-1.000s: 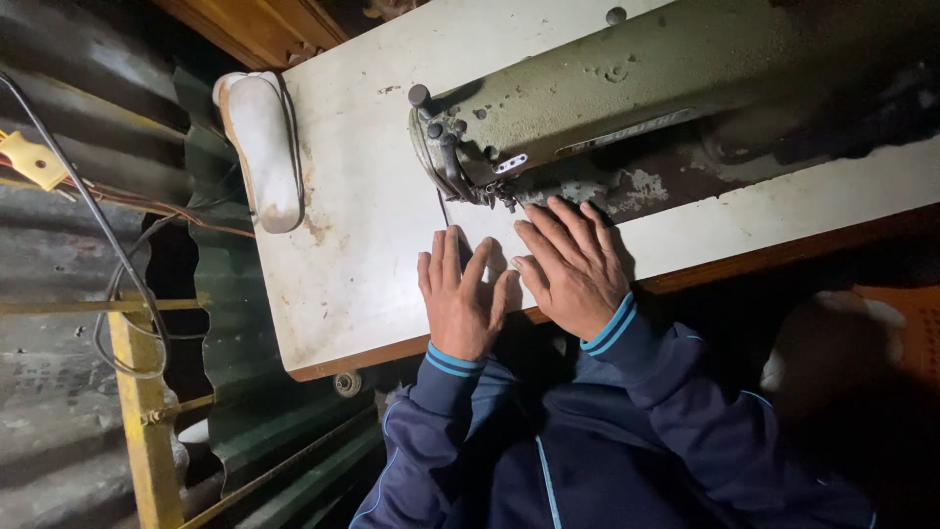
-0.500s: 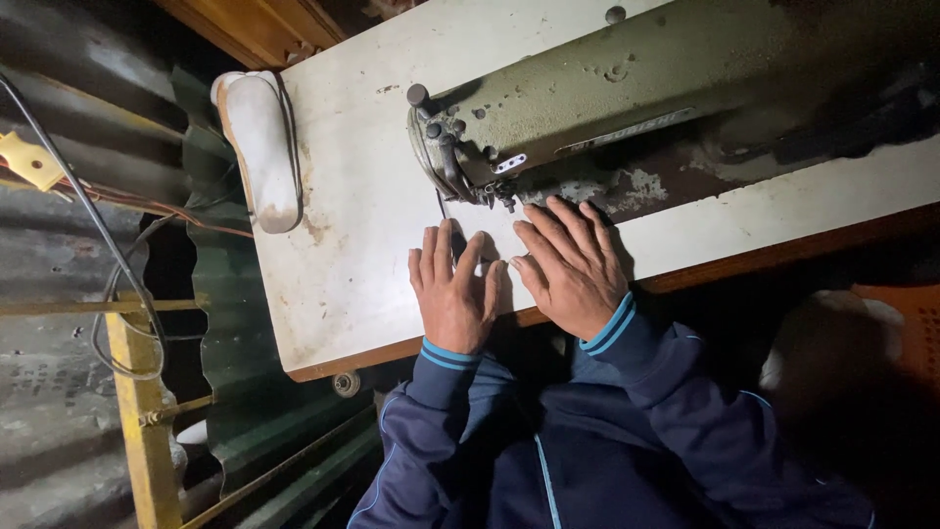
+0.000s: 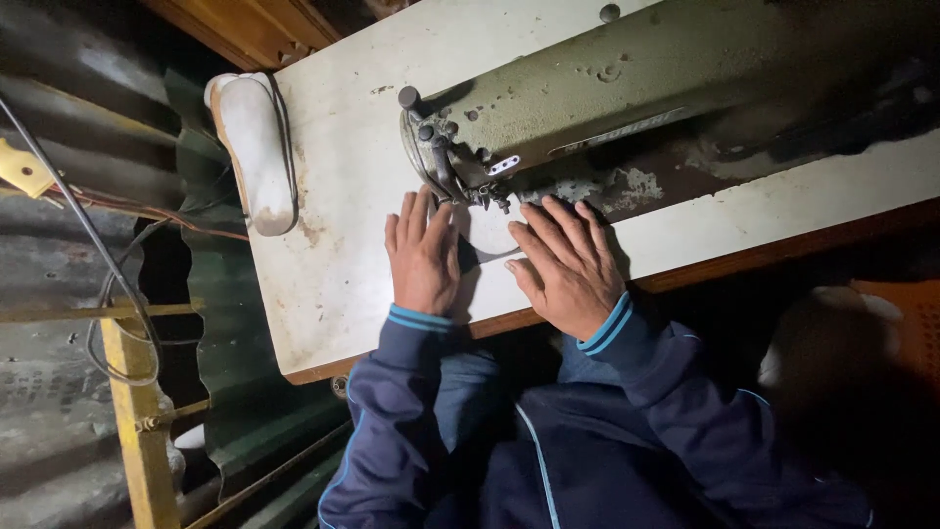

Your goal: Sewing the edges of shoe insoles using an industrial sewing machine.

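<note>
**Two flat hands at the needle of a sewing machine**

Head view: the left hand (image 3: pixel 423 257) lies palm down, fingers straight and together, on the white table (image 3: pixel 333 284) just left of centre frame. The right hand (image 3: pixel 566 263) lies beside it, fingers spread and flat, grasping nothing; its fingertips reach up to the base of the sewing machine (image 3: pixel 627 88). Between the two hands a small piece of pale cloth (image 3: pixel 487 231) rests on the table, both hands touching its edges. Just above it sits the machine's needle head (image 3: pixel 441 157), a dark metal cluster. The olive-green machine body runs to the upper right. In the upper left of the frame a white oblong object (image 3: pixel 257 147) lies on the table, well apart from the hands. Dark blue sleeves (image 3: pixel 411 382) with light blue cuffs fill the lower centre. Corrugated metal sheeting (image 3: pixel 59 196) covers the left edge.
</note>
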